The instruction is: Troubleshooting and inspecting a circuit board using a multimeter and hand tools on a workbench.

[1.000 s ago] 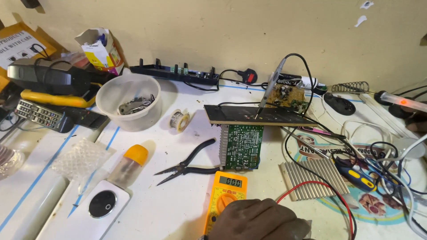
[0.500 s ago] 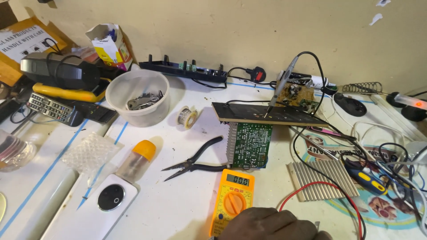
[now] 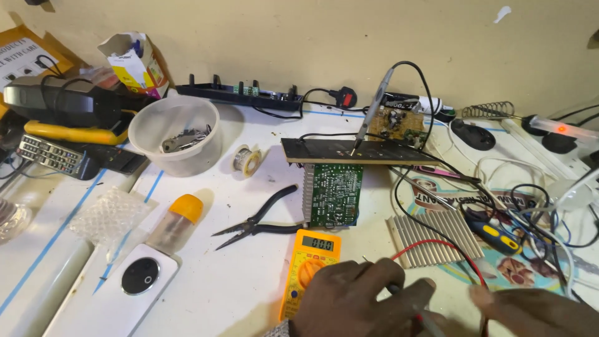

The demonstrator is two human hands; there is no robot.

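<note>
My left hand (image 3: 352,302) is at the bottom edge, partly over the lower right of a yellow multimeter (image 3: 310,265). A thin probe (image 3: 376,269) with a metal tip runs between its fingers, which are closed on it. Only part of my right hand (image 3: 530,311) shows at the bottom right. It lies beside a red lead (image 3: 437,244) that loops over a ribbed metal heat sink (image 3: 430,236). Whether it holds anything is hidden. Above the meter lies a green circuit board (image 3: 335,195), joined to a long dark board (image 3: 359,151) where a soldering iron (image 3: 373,112) leans.
Black long-nose pliers (image 3: 259,219) lie left of the meter. A white bowl of metal parts (image 3: 176,132), a solder spool (image 3: 247,160), an orange-capped bottle (image 3: 176,221) and a white device (image 3: 121,287) sit further left. A black power strip (image 3: 240,95) lines the wall. Tangled cables and a screwdriver (image 3: 496,232) crowd the right.
The view has tilted down and shifted. My left hand has come further into view with the probe between its fingers, and my right hand has appeared at the bottom right.
</note>
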